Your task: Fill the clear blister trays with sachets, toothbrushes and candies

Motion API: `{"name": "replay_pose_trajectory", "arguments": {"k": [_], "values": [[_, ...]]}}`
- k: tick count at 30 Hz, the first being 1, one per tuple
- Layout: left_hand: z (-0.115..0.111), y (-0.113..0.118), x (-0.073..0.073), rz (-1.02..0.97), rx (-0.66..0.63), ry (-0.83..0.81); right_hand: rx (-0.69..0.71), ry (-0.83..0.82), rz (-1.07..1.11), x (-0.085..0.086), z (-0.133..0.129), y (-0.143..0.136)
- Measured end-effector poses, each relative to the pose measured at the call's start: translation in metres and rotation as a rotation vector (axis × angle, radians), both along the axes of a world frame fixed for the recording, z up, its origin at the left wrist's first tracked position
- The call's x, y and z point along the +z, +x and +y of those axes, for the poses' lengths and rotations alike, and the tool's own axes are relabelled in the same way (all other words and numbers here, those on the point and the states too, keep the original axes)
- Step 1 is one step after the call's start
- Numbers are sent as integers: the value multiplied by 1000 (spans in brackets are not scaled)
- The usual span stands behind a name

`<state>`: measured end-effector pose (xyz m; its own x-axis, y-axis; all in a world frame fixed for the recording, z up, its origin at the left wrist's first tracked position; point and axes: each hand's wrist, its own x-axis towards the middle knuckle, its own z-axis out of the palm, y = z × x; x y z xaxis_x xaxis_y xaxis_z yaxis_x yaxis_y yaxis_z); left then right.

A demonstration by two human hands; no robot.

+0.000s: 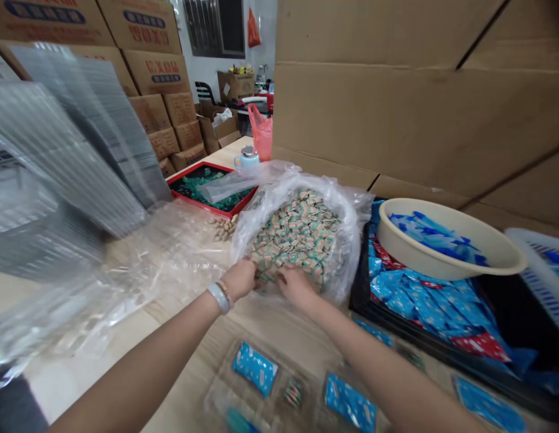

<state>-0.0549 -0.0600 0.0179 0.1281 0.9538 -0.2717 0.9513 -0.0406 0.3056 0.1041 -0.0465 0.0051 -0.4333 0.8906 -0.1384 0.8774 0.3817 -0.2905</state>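
Note:
A clear plastic bag (351, 219) stands with its mouth spread wide, full of small square beige-and-green packets (302, 225). At the near left rim my left hand (241, 279) is closed, its fingertips down among the packets. Just right of it, my right hand (297, 285) has curled fingers touching the packets at the near side. What either hand pinches is too small to make out. Below my forearms lie clear plastic trays (270, 415), with blue patterned sachets (255, 368) and a small striped packet (293, 392) in their compartments.
Stacked clear trays (72, 150) rise at left. A red-rimmed tray (234, 213) with green pieces and a mug (249, 157) stand behind. At right, a cream basin (509, 267) of blue pieces rests over a black crate (415, 337) of sachets. Cardboard (374, 108) walls the back.

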Motion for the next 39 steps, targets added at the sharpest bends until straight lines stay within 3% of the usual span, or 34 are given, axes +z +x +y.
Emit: {"name": "replay_pose_trajectory", "arguments": {"k": [6,13,16,21,26,33,36,39], "values": [[-2,7,-9,-163,-92,131,-73,-18,14,-5,-7,-11],[-2,0,-7,-379,-98,127,-12,-97,146,-8,0,-3],[2,1,-6,-434,-52,46,-49,-112,140,-9,3,-8],[10,5,-11,-458,98,77,-114,-76,71,-12,3,-18],[11,3,-13,-579,221,3,-158,15,117,-17,-6,-18],[5,2,-10,-575,240,-62,-157,84,185,-16,-18,-23],[3,1,-6,-475,142,-10,-123,61,269,-13,-16,-18],[1,0,-3,-402,154,112,-117,57,283,-8,-11,-6]]}}
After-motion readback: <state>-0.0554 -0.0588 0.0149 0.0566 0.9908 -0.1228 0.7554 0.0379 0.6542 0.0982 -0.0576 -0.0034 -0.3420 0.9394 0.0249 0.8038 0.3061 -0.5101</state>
